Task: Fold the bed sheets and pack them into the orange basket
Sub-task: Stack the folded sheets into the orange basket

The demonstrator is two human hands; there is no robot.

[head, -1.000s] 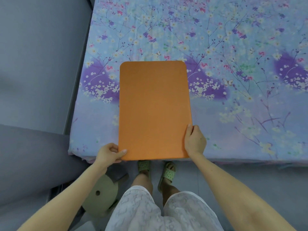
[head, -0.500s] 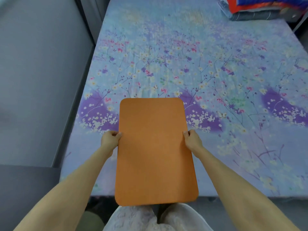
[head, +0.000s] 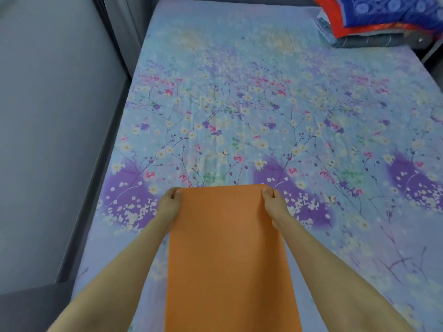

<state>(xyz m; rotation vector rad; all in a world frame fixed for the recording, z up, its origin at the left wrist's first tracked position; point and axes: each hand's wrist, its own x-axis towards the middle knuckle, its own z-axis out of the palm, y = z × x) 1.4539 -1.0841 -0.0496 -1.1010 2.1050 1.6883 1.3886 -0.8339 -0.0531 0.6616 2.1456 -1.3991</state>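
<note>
Nearest the person, a flat orange panel [head: 227, 255] ran with its long axis straight away from the body, its near end out of sight below the frame. It was probably the orange basket collapsed flat, though no walls or opening showed, so that is a judgement. As it lay, it held nothing.

The left hand [head: 169, 203] pinched the panel's far left corner and the right hand [head: 274, 203] its far right corner, fingers curled round the far edge. Both hands were level and equally close to it, so opening it would likely take both together.

Under and beyond the panel, the floral sheet [head: 239, 111] lay spread flat over the bed, not yet folded. It stretched away from the fingers.

Well apart, at the far right corner, sat a pile of folded bedding [head: 374, 22].
</note>
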